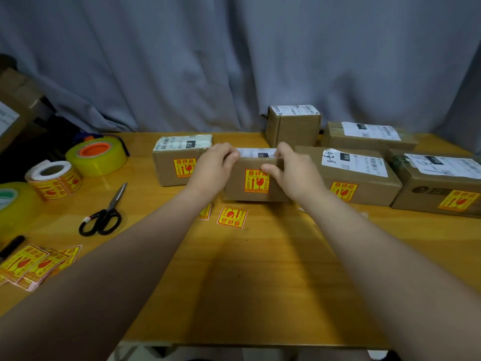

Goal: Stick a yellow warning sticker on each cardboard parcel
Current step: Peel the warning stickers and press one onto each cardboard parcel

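Note:
A small cardboard parcel stands mid-table with a yellow warning sticker on its near face. My left hand grips its left top edge and my right hand grips its right top edge, thumb on the front face. A stickered parcel stands just left. Two stickered parcels lie to the right. Behind them are two parcels with no sticker visible. A loose sticker lies before the held parcel, another partly under my left arm.
At the left sit a sticker roll, two clear tape rolls, black scissors, a black marker and a pile of cut stickers. A grey curtain hangs behind the wooden table. A big box stands far left.

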Available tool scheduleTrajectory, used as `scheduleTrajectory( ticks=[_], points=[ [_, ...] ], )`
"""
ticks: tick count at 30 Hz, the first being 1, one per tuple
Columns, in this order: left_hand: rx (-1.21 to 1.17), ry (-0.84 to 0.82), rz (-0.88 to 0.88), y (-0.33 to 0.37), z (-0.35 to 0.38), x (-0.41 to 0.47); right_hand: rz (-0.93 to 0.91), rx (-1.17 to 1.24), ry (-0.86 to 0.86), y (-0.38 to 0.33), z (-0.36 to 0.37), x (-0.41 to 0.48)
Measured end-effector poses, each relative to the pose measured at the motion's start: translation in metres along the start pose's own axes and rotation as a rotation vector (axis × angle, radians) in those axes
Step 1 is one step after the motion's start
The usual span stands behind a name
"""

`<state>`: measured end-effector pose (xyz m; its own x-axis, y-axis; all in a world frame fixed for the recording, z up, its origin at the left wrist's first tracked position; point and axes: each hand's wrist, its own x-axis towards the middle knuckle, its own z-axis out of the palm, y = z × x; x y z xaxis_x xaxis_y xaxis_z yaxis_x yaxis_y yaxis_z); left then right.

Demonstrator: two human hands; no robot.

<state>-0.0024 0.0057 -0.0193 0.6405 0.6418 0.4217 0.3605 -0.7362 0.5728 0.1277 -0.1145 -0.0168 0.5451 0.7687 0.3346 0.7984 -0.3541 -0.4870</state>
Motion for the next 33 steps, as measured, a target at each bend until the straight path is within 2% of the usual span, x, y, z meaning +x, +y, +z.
scheduleTrajectory(
  ticks=[3,4,6,9,13,15,20,27,29,31,33],
  points=[
    [0.218,-0.231,0.058,0.002,-0.006,0.01,0.032,-0.209,-0.027,-0.003,-0.004,0.002],
    [0.322,-0.255,0.086,0.003,-0.007,0.013,0.036,-0.292,-0.029,-0.003,-0.006,0.004],
    [0.465,-0.18,0.123,0.002,-0.009,0.017,0.017,-0.437,-0.029,-0.006,-0.007,0.012],
    [0.519,-0.041,0.103,-0.003,-0.013,0.023,0.028,-0.445,-0.056,-0.009,-0.002,0.026],
    [0.673,-0.168,-0.098,-0.025,-0.017,0.036,0.078,-0.443,-0.104,-0.006,0.007,0.05],
    [0.676,-0.243,-0.149,-0.04,-0.017,0.039,0.067,-0.468,-0.168,-0.005,0.015,0.067],
    [0.499,-0.233,-0.017,-0.069,-0.024,0.045,-0.014,-0.226,-0.291,-0.014,0.031,0.113],
    [0.529,-0.154,-0.058,-0.055,-0.018,0.067,-0.121,0.02,-0.432,-0.029,0.057,0.147],
    [0.572,-0.115,-0.072,-0.046,-0.019,0.077,-0.134,0.062,-0.381,-0.023,0.053,0.151],
    [0.614,-0.072,0.004,-0.034,-0.015,0.09,-0.141,0.09,-0.266,-0.011,0.039,0.155],
    [0.541,-0.073,0.094,-0.019,-0.005,0.11,-0.125,0.082,-0.159,0.006,0.02,0.161]
  ],
)
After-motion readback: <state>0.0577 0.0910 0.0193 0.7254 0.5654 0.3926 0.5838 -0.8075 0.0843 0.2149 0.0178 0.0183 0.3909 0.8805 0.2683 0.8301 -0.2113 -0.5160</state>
